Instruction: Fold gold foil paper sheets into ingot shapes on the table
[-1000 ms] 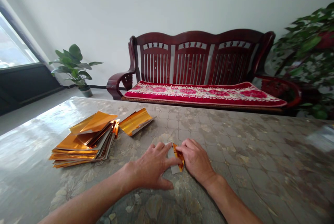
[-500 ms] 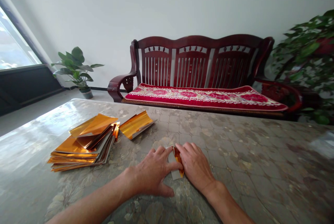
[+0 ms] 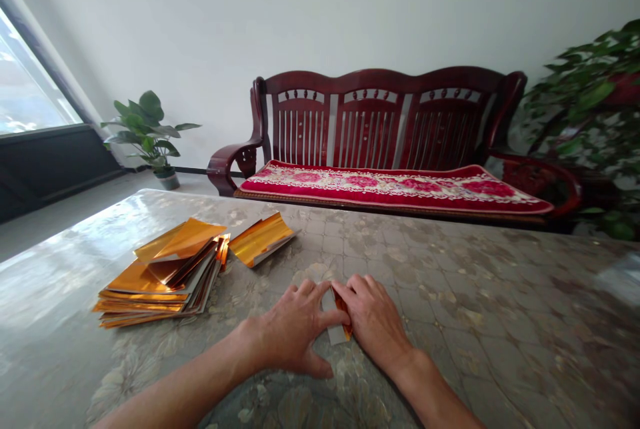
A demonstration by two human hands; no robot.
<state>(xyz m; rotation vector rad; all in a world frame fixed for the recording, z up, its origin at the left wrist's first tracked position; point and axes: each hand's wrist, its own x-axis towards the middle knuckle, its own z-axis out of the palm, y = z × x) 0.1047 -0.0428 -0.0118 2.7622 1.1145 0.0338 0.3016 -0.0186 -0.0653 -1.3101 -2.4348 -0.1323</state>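
Note:
A small sheet of gold foil paper (image 3: 338, 334) with a pale grey back lies partly folded on the table (image 3: 440, 375) in front of me. My left hand (image 3: 295, 329) rests on its left side with fingers stretched out and thumb spread away. One left finger lies across the sheet, reaching to the gold fold. On the other side, my right hand (image 3: 375, 315) has its fingers curled over the folded edge, closed on the paper. Both index fingertips nearly meet at the far end of the fold. The hands cover much of the sheet.
A stack of gold foil sheets (image 3: 150, 282) stands on the left of the table. Beside it lies a loose, curled gold sheet (image 3: 263, 239). Clear plastic (image 3: 623, 279) sits at the right edge. Beyond the table are a wooden bench (image 3: 370, 129) and a potted plant (image 3: 150, 132).
My right index finger has shifted slightly left along the far end of the fold, and less gold shows between the hands. The left hand stays nearly still.

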